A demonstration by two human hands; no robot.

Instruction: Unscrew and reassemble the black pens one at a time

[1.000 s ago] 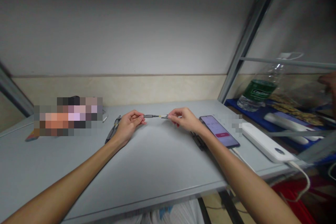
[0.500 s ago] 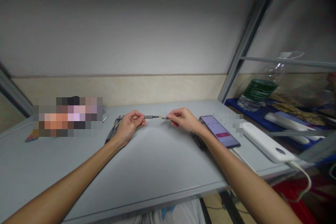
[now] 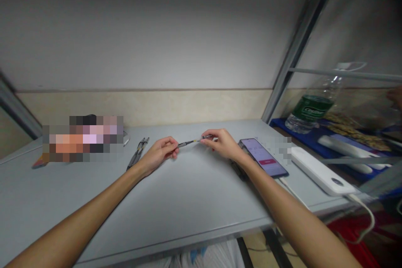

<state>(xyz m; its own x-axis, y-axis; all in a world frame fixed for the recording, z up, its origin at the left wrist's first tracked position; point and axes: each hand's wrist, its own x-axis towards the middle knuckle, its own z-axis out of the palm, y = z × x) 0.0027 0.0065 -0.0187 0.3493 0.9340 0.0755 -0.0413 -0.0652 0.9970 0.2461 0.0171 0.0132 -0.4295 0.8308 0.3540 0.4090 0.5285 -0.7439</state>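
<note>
A slim grey pen (image 3: 186,144) with a narrow, yellow-marked section is held above the table between my two hands. My left hand (image 3: 161,154) pinches its grey barrel end. At the other end, the closed fingertips of my right hand (image 3: 221,143) grip the thin tip part, where a small dark, shiny piece shows; I cannot tell whether it is separate. Beside my left wrist lie several similar grey pens (image 3: 137,153). More dark pen-like pieces (image 3: 239,170) are partly hidden under my right forearm.
A phone (image 3: 264,157) with a lit screen lies right of my right hand, near a white power bank (image 3: 320,170) with a cable. Blurred-out items (image 3: 83,139) sit at the left. A large water bottle (image 3: 314,106) stands behind the metal rail (image 3: 345,73). The grey table (image 3: 188,201) ends close to me.
My left hand has moved slightly right and down, nearer my right hand. The pen now slants upward to the right instead of lying level, and more of the pens at left shows.
</note>
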